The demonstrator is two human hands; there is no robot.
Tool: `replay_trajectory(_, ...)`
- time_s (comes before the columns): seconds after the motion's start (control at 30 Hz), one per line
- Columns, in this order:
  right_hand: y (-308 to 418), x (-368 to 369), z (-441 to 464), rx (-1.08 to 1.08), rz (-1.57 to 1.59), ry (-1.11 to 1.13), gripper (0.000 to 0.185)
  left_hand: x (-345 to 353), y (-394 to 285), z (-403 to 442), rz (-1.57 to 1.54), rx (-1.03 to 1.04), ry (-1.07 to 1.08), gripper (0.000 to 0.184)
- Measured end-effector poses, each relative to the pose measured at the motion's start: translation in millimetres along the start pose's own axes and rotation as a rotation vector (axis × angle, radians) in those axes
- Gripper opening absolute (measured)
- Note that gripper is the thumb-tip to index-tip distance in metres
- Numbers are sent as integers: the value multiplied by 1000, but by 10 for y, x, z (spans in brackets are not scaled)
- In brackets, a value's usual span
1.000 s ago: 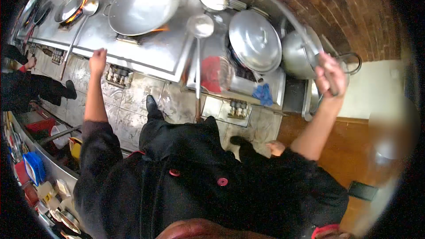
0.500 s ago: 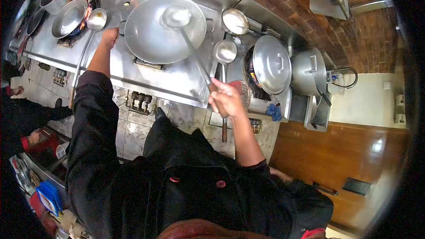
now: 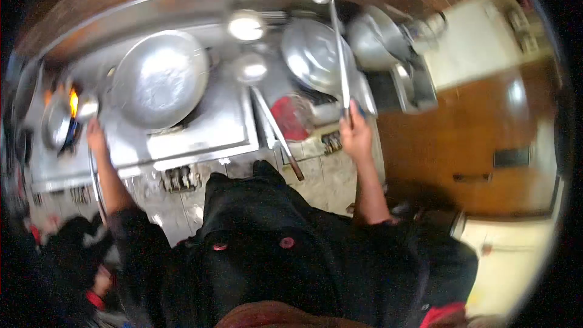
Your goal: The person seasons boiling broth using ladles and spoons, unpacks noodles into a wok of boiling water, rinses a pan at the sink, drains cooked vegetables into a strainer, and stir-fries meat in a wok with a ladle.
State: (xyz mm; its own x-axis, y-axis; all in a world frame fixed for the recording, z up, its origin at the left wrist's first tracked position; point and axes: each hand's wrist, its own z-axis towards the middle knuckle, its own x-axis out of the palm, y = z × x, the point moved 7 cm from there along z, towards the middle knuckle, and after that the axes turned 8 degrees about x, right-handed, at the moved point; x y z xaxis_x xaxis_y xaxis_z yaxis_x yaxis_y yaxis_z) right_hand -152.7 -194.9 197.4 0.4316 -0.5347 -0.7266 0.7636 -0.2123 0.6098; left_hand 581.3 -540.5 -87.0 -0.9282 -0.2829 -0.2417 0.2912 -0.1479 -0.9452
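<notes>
My right hand [image 3: 356, 133] is wrapped round the handle of a long metal ladle [image 3: 340, 48], its bowl raised high at the back. My left hand [image 3: 96, 135], blurred, is beside the neck of another ladle [image 3: 89, 107] at the left; whether its fingers grip the handle cannot be made out. A large wok [image 3: 161, 79] sits on the steel range, a bright wet-looking sheen inside, apart from my left hand. Between wok and right hand lies a third ladle [image 3: 251, 69], its wooden handle end overhanging the front edge.
A frying pan [image 3: 57, 123] stands over flames at the far left. A lidded pot [image 3: 313, 54] and a tall pot [image 3: 376, 36] are at the right. A small bowl [image 3: 247, 25] sits behind. A co-worker [image 3: 73, 261] in dark clothes is at lower left.
My left hand has left the wok's handle and moved left to the ladle. My right hand has lifted its ladle out from over the wok, up and right. The view has turned right.
</notes>
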Motion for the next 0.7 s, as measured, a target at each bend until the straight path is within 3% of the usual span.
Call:
replay_trajectory(0.03,-18,-275,92,123,23,-17,46,-75,-276,-344,-175,-35,-154,33)
replay_trajectory(0.07,-191,-505,218,62,42,-132,46,-127,-547,-625,-153,-104,-213,32)
replay_trajectory(0.1,-576,-668,348,280,73,-129,44,-257,-576,-804,-62,-105,-313,33)
replay_trajectory(0.13,-589,-869,474,348,139,-193,41,-358,-423,-999,-116,-138,-279,35)
replay_trajectory(0.17,-775,-1064,701,136,-225,-297,40,-372,-678,-1282,-10,-207,-287,39)
replay_trajectory(0.2,-751,-1245,921,116,-310,-256,35,-378,-755,-1530,-32,-253,-355,40)
replay_trajectory(0.23,-1092,-1325,1157,333,-156,-155,25,-495,-608,-1621,92,-222,-293,40)
replay_trajectory(0.27,-1506,-1465,1571,665,173,13,12,-399,-779,-1967,42,-286,-454,37)
replay_trajectory(0.33,-1987,-1466,2037,747,235,142,6,-396,-656,-2139,85,-314,-227,30)
replay_trajectory(0.5,-2309,-1257,2610,802,243,228,8,-159,-776,-2659,198,-392,-219,23)
replay_trajectory(0.57,-2474,-1143,2748,876,250,272,11,-38,-855,-2915,56,-499,-170,25)
replay_trajectory(0.67,-2651,-1056,2926,876,249,341,11,-108,-685,-3193,76,-503,-206,25)
replay_trajectory(0.7,-2711,-1050,2951,910,265,301,13,-140,-683,-3253,303,-503,-107,24)
